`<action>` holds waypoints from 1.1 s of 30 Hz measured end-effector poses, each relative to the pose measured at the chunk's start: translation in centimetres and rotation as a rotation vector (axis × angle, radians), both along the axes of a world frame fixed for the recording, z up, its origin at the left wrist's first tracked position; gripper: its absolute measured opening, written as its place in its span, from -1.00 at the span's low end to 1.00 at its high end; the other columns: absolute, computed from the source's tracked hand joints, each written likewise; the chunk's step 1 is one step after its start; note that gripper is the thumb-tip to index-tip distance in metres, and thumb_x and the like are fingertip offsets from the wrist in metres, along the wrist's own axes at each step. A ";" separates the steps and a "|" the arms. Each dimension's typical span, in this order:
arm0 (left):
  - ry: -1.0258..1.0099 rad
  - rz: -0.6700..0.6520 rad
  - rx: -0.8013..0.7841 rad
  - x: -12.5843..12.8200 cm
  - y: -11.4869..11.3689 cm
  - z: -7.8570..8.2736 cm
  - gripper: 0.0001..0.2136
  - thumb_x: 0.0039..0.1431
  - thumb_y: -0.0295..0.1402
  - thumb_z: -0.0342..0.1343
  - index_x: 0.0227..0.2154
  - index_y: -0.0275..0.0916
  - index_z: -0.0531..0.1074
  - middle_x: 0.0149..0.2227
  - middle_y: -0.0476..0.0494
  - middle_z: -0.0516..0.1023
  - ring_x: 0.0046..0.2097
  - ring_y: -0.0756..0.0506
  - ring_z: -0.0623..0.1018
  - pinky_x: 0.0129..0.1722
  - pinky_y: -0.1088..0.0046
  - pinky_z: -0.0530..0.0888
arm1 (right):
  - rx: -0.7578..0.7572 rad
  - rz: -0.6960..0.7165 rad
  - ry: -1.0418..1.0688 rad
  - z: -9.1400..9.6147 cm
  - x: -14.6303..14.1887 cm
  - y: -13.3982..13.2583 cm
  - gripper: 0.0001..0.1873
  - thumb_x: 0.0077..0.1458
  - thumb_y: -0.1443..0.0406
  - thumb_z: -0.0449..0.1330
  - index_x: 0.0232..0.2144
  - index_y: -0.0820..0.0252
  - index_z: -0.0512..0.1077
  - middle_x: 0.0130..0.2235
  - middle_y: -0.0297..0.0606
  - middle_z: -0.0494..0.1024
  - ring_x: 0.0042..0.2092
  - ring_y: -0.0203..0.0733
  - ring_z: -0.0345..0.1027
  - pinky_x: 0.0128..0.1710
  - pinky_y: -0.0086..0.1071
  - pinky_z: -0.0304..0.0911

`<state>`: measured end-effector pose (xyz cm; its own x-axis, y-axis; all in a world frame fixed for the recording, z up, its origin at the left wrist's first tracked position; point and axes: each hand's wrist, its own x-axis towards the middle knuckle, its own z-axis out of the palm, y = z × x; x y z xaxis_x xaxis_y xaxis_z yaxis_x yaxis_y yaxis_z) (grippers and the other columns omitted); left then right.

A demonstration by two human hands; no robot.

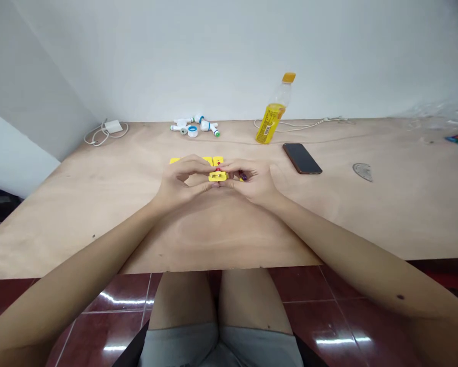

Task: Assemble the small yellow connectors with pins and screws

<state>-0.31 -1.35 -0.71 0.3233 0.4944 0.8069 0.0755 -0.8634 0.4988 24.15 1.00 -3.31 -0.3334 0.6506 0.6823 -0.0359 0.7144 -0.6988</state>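
Both of my hands meet at the middle of the wooden table (99, 214). My left hand (181, 183) and my right hand (252, 183) pinch a small yellow plastic piece (217, 176) between their fingertips, just above the tabletop. More yellow pieces (215, 161) lie on the table right behind the hands, partly hidden by my fingers. A tiny red spot shows at the top of the held piece.
A black phone (301, 158) lies to the right. An orange drink bottle (273, 113) stands behind it. White and blue pipe fittings (194, 126) sit at the back, a white charger with cable (108, 130) back left, a protractor (362, 171) far right.
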 end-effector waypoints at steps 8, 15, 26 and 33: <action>0.109 0.108 0.192 -0.4 0.2 0.4 -0.82 0.35 -0.31 0.49 -0.03 -0.12 0.75 -0.10 -0.19 0.79 -0.10 -0.12 0.76 -0.06 0.26 0.73 | 0.272 -0.113 -0.196 1.6 0.8 -0.5 -0.74 0.36 0.13 0.47 0.05 0.00 0.69 0.02 -0.13 0.77 -0.05 -0.03 0.63 -0.11 -0.14 0.57; 0.173 0.107 0.272 -0.5 0.0 0.4 -0.85 0.38 -0.40 0.45 -0.04 -0.14 0.68 -0.11 -0.17 0.79 -0.08 -0.12 0.77 -0.06 0.29 0.71 | 0.411 -0.076 -0.263 1.9 1.1 -0.6 -0.90 0.43 0.21 0.39 -0.05 0.03 0.60 -0.08 -0.13 0.75 -0.05 0.05 0.64 -0.03 0.00 0.54; 0.155 0.059 0.094 -0.3 0.1 0.4 -0.87 0.42 -0.24 0.43 -0.12 -0.14 0.67 -0.13 -0.20 0.75 -0.06 -0.16 0.73 -0.06 0.22 0.72 | 0.475 -0.102 -0.236 1.8 0.7 -0.9 -0.85 0.40 0.32 0.39 -0.03 0.04 0.53 -0.11 -0.15 0.68 -0.10 0.03 0.58 -0.10 -0.07 0.50; -0.072 -0.105 -0.219 0.3 -0.3 -0.1 -0.78 0.33 -0.18 0.51 -0.20 -0.16 0.63 -0.09 -0.21 0.71 -0.03 -0.14 0.74 0.01 0.22 0.76 | 0.359 -0.112 -0.137 1.5 0.1 -1.0 -0.78 0.35 0.25 0.47 0.01 0.03 0.60 -0.06 -0.17 0.73 -0.08 -0.03 0.61 -0.05 -0.09 0.55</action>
<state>0.04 -1.67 -0.80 0.3281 0.6265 0.7070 -0.0514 -0.7355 0.6756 24.25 -0.04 -1.83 -0.3777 0.4166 0.8269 0.1321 0.9082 -0.3972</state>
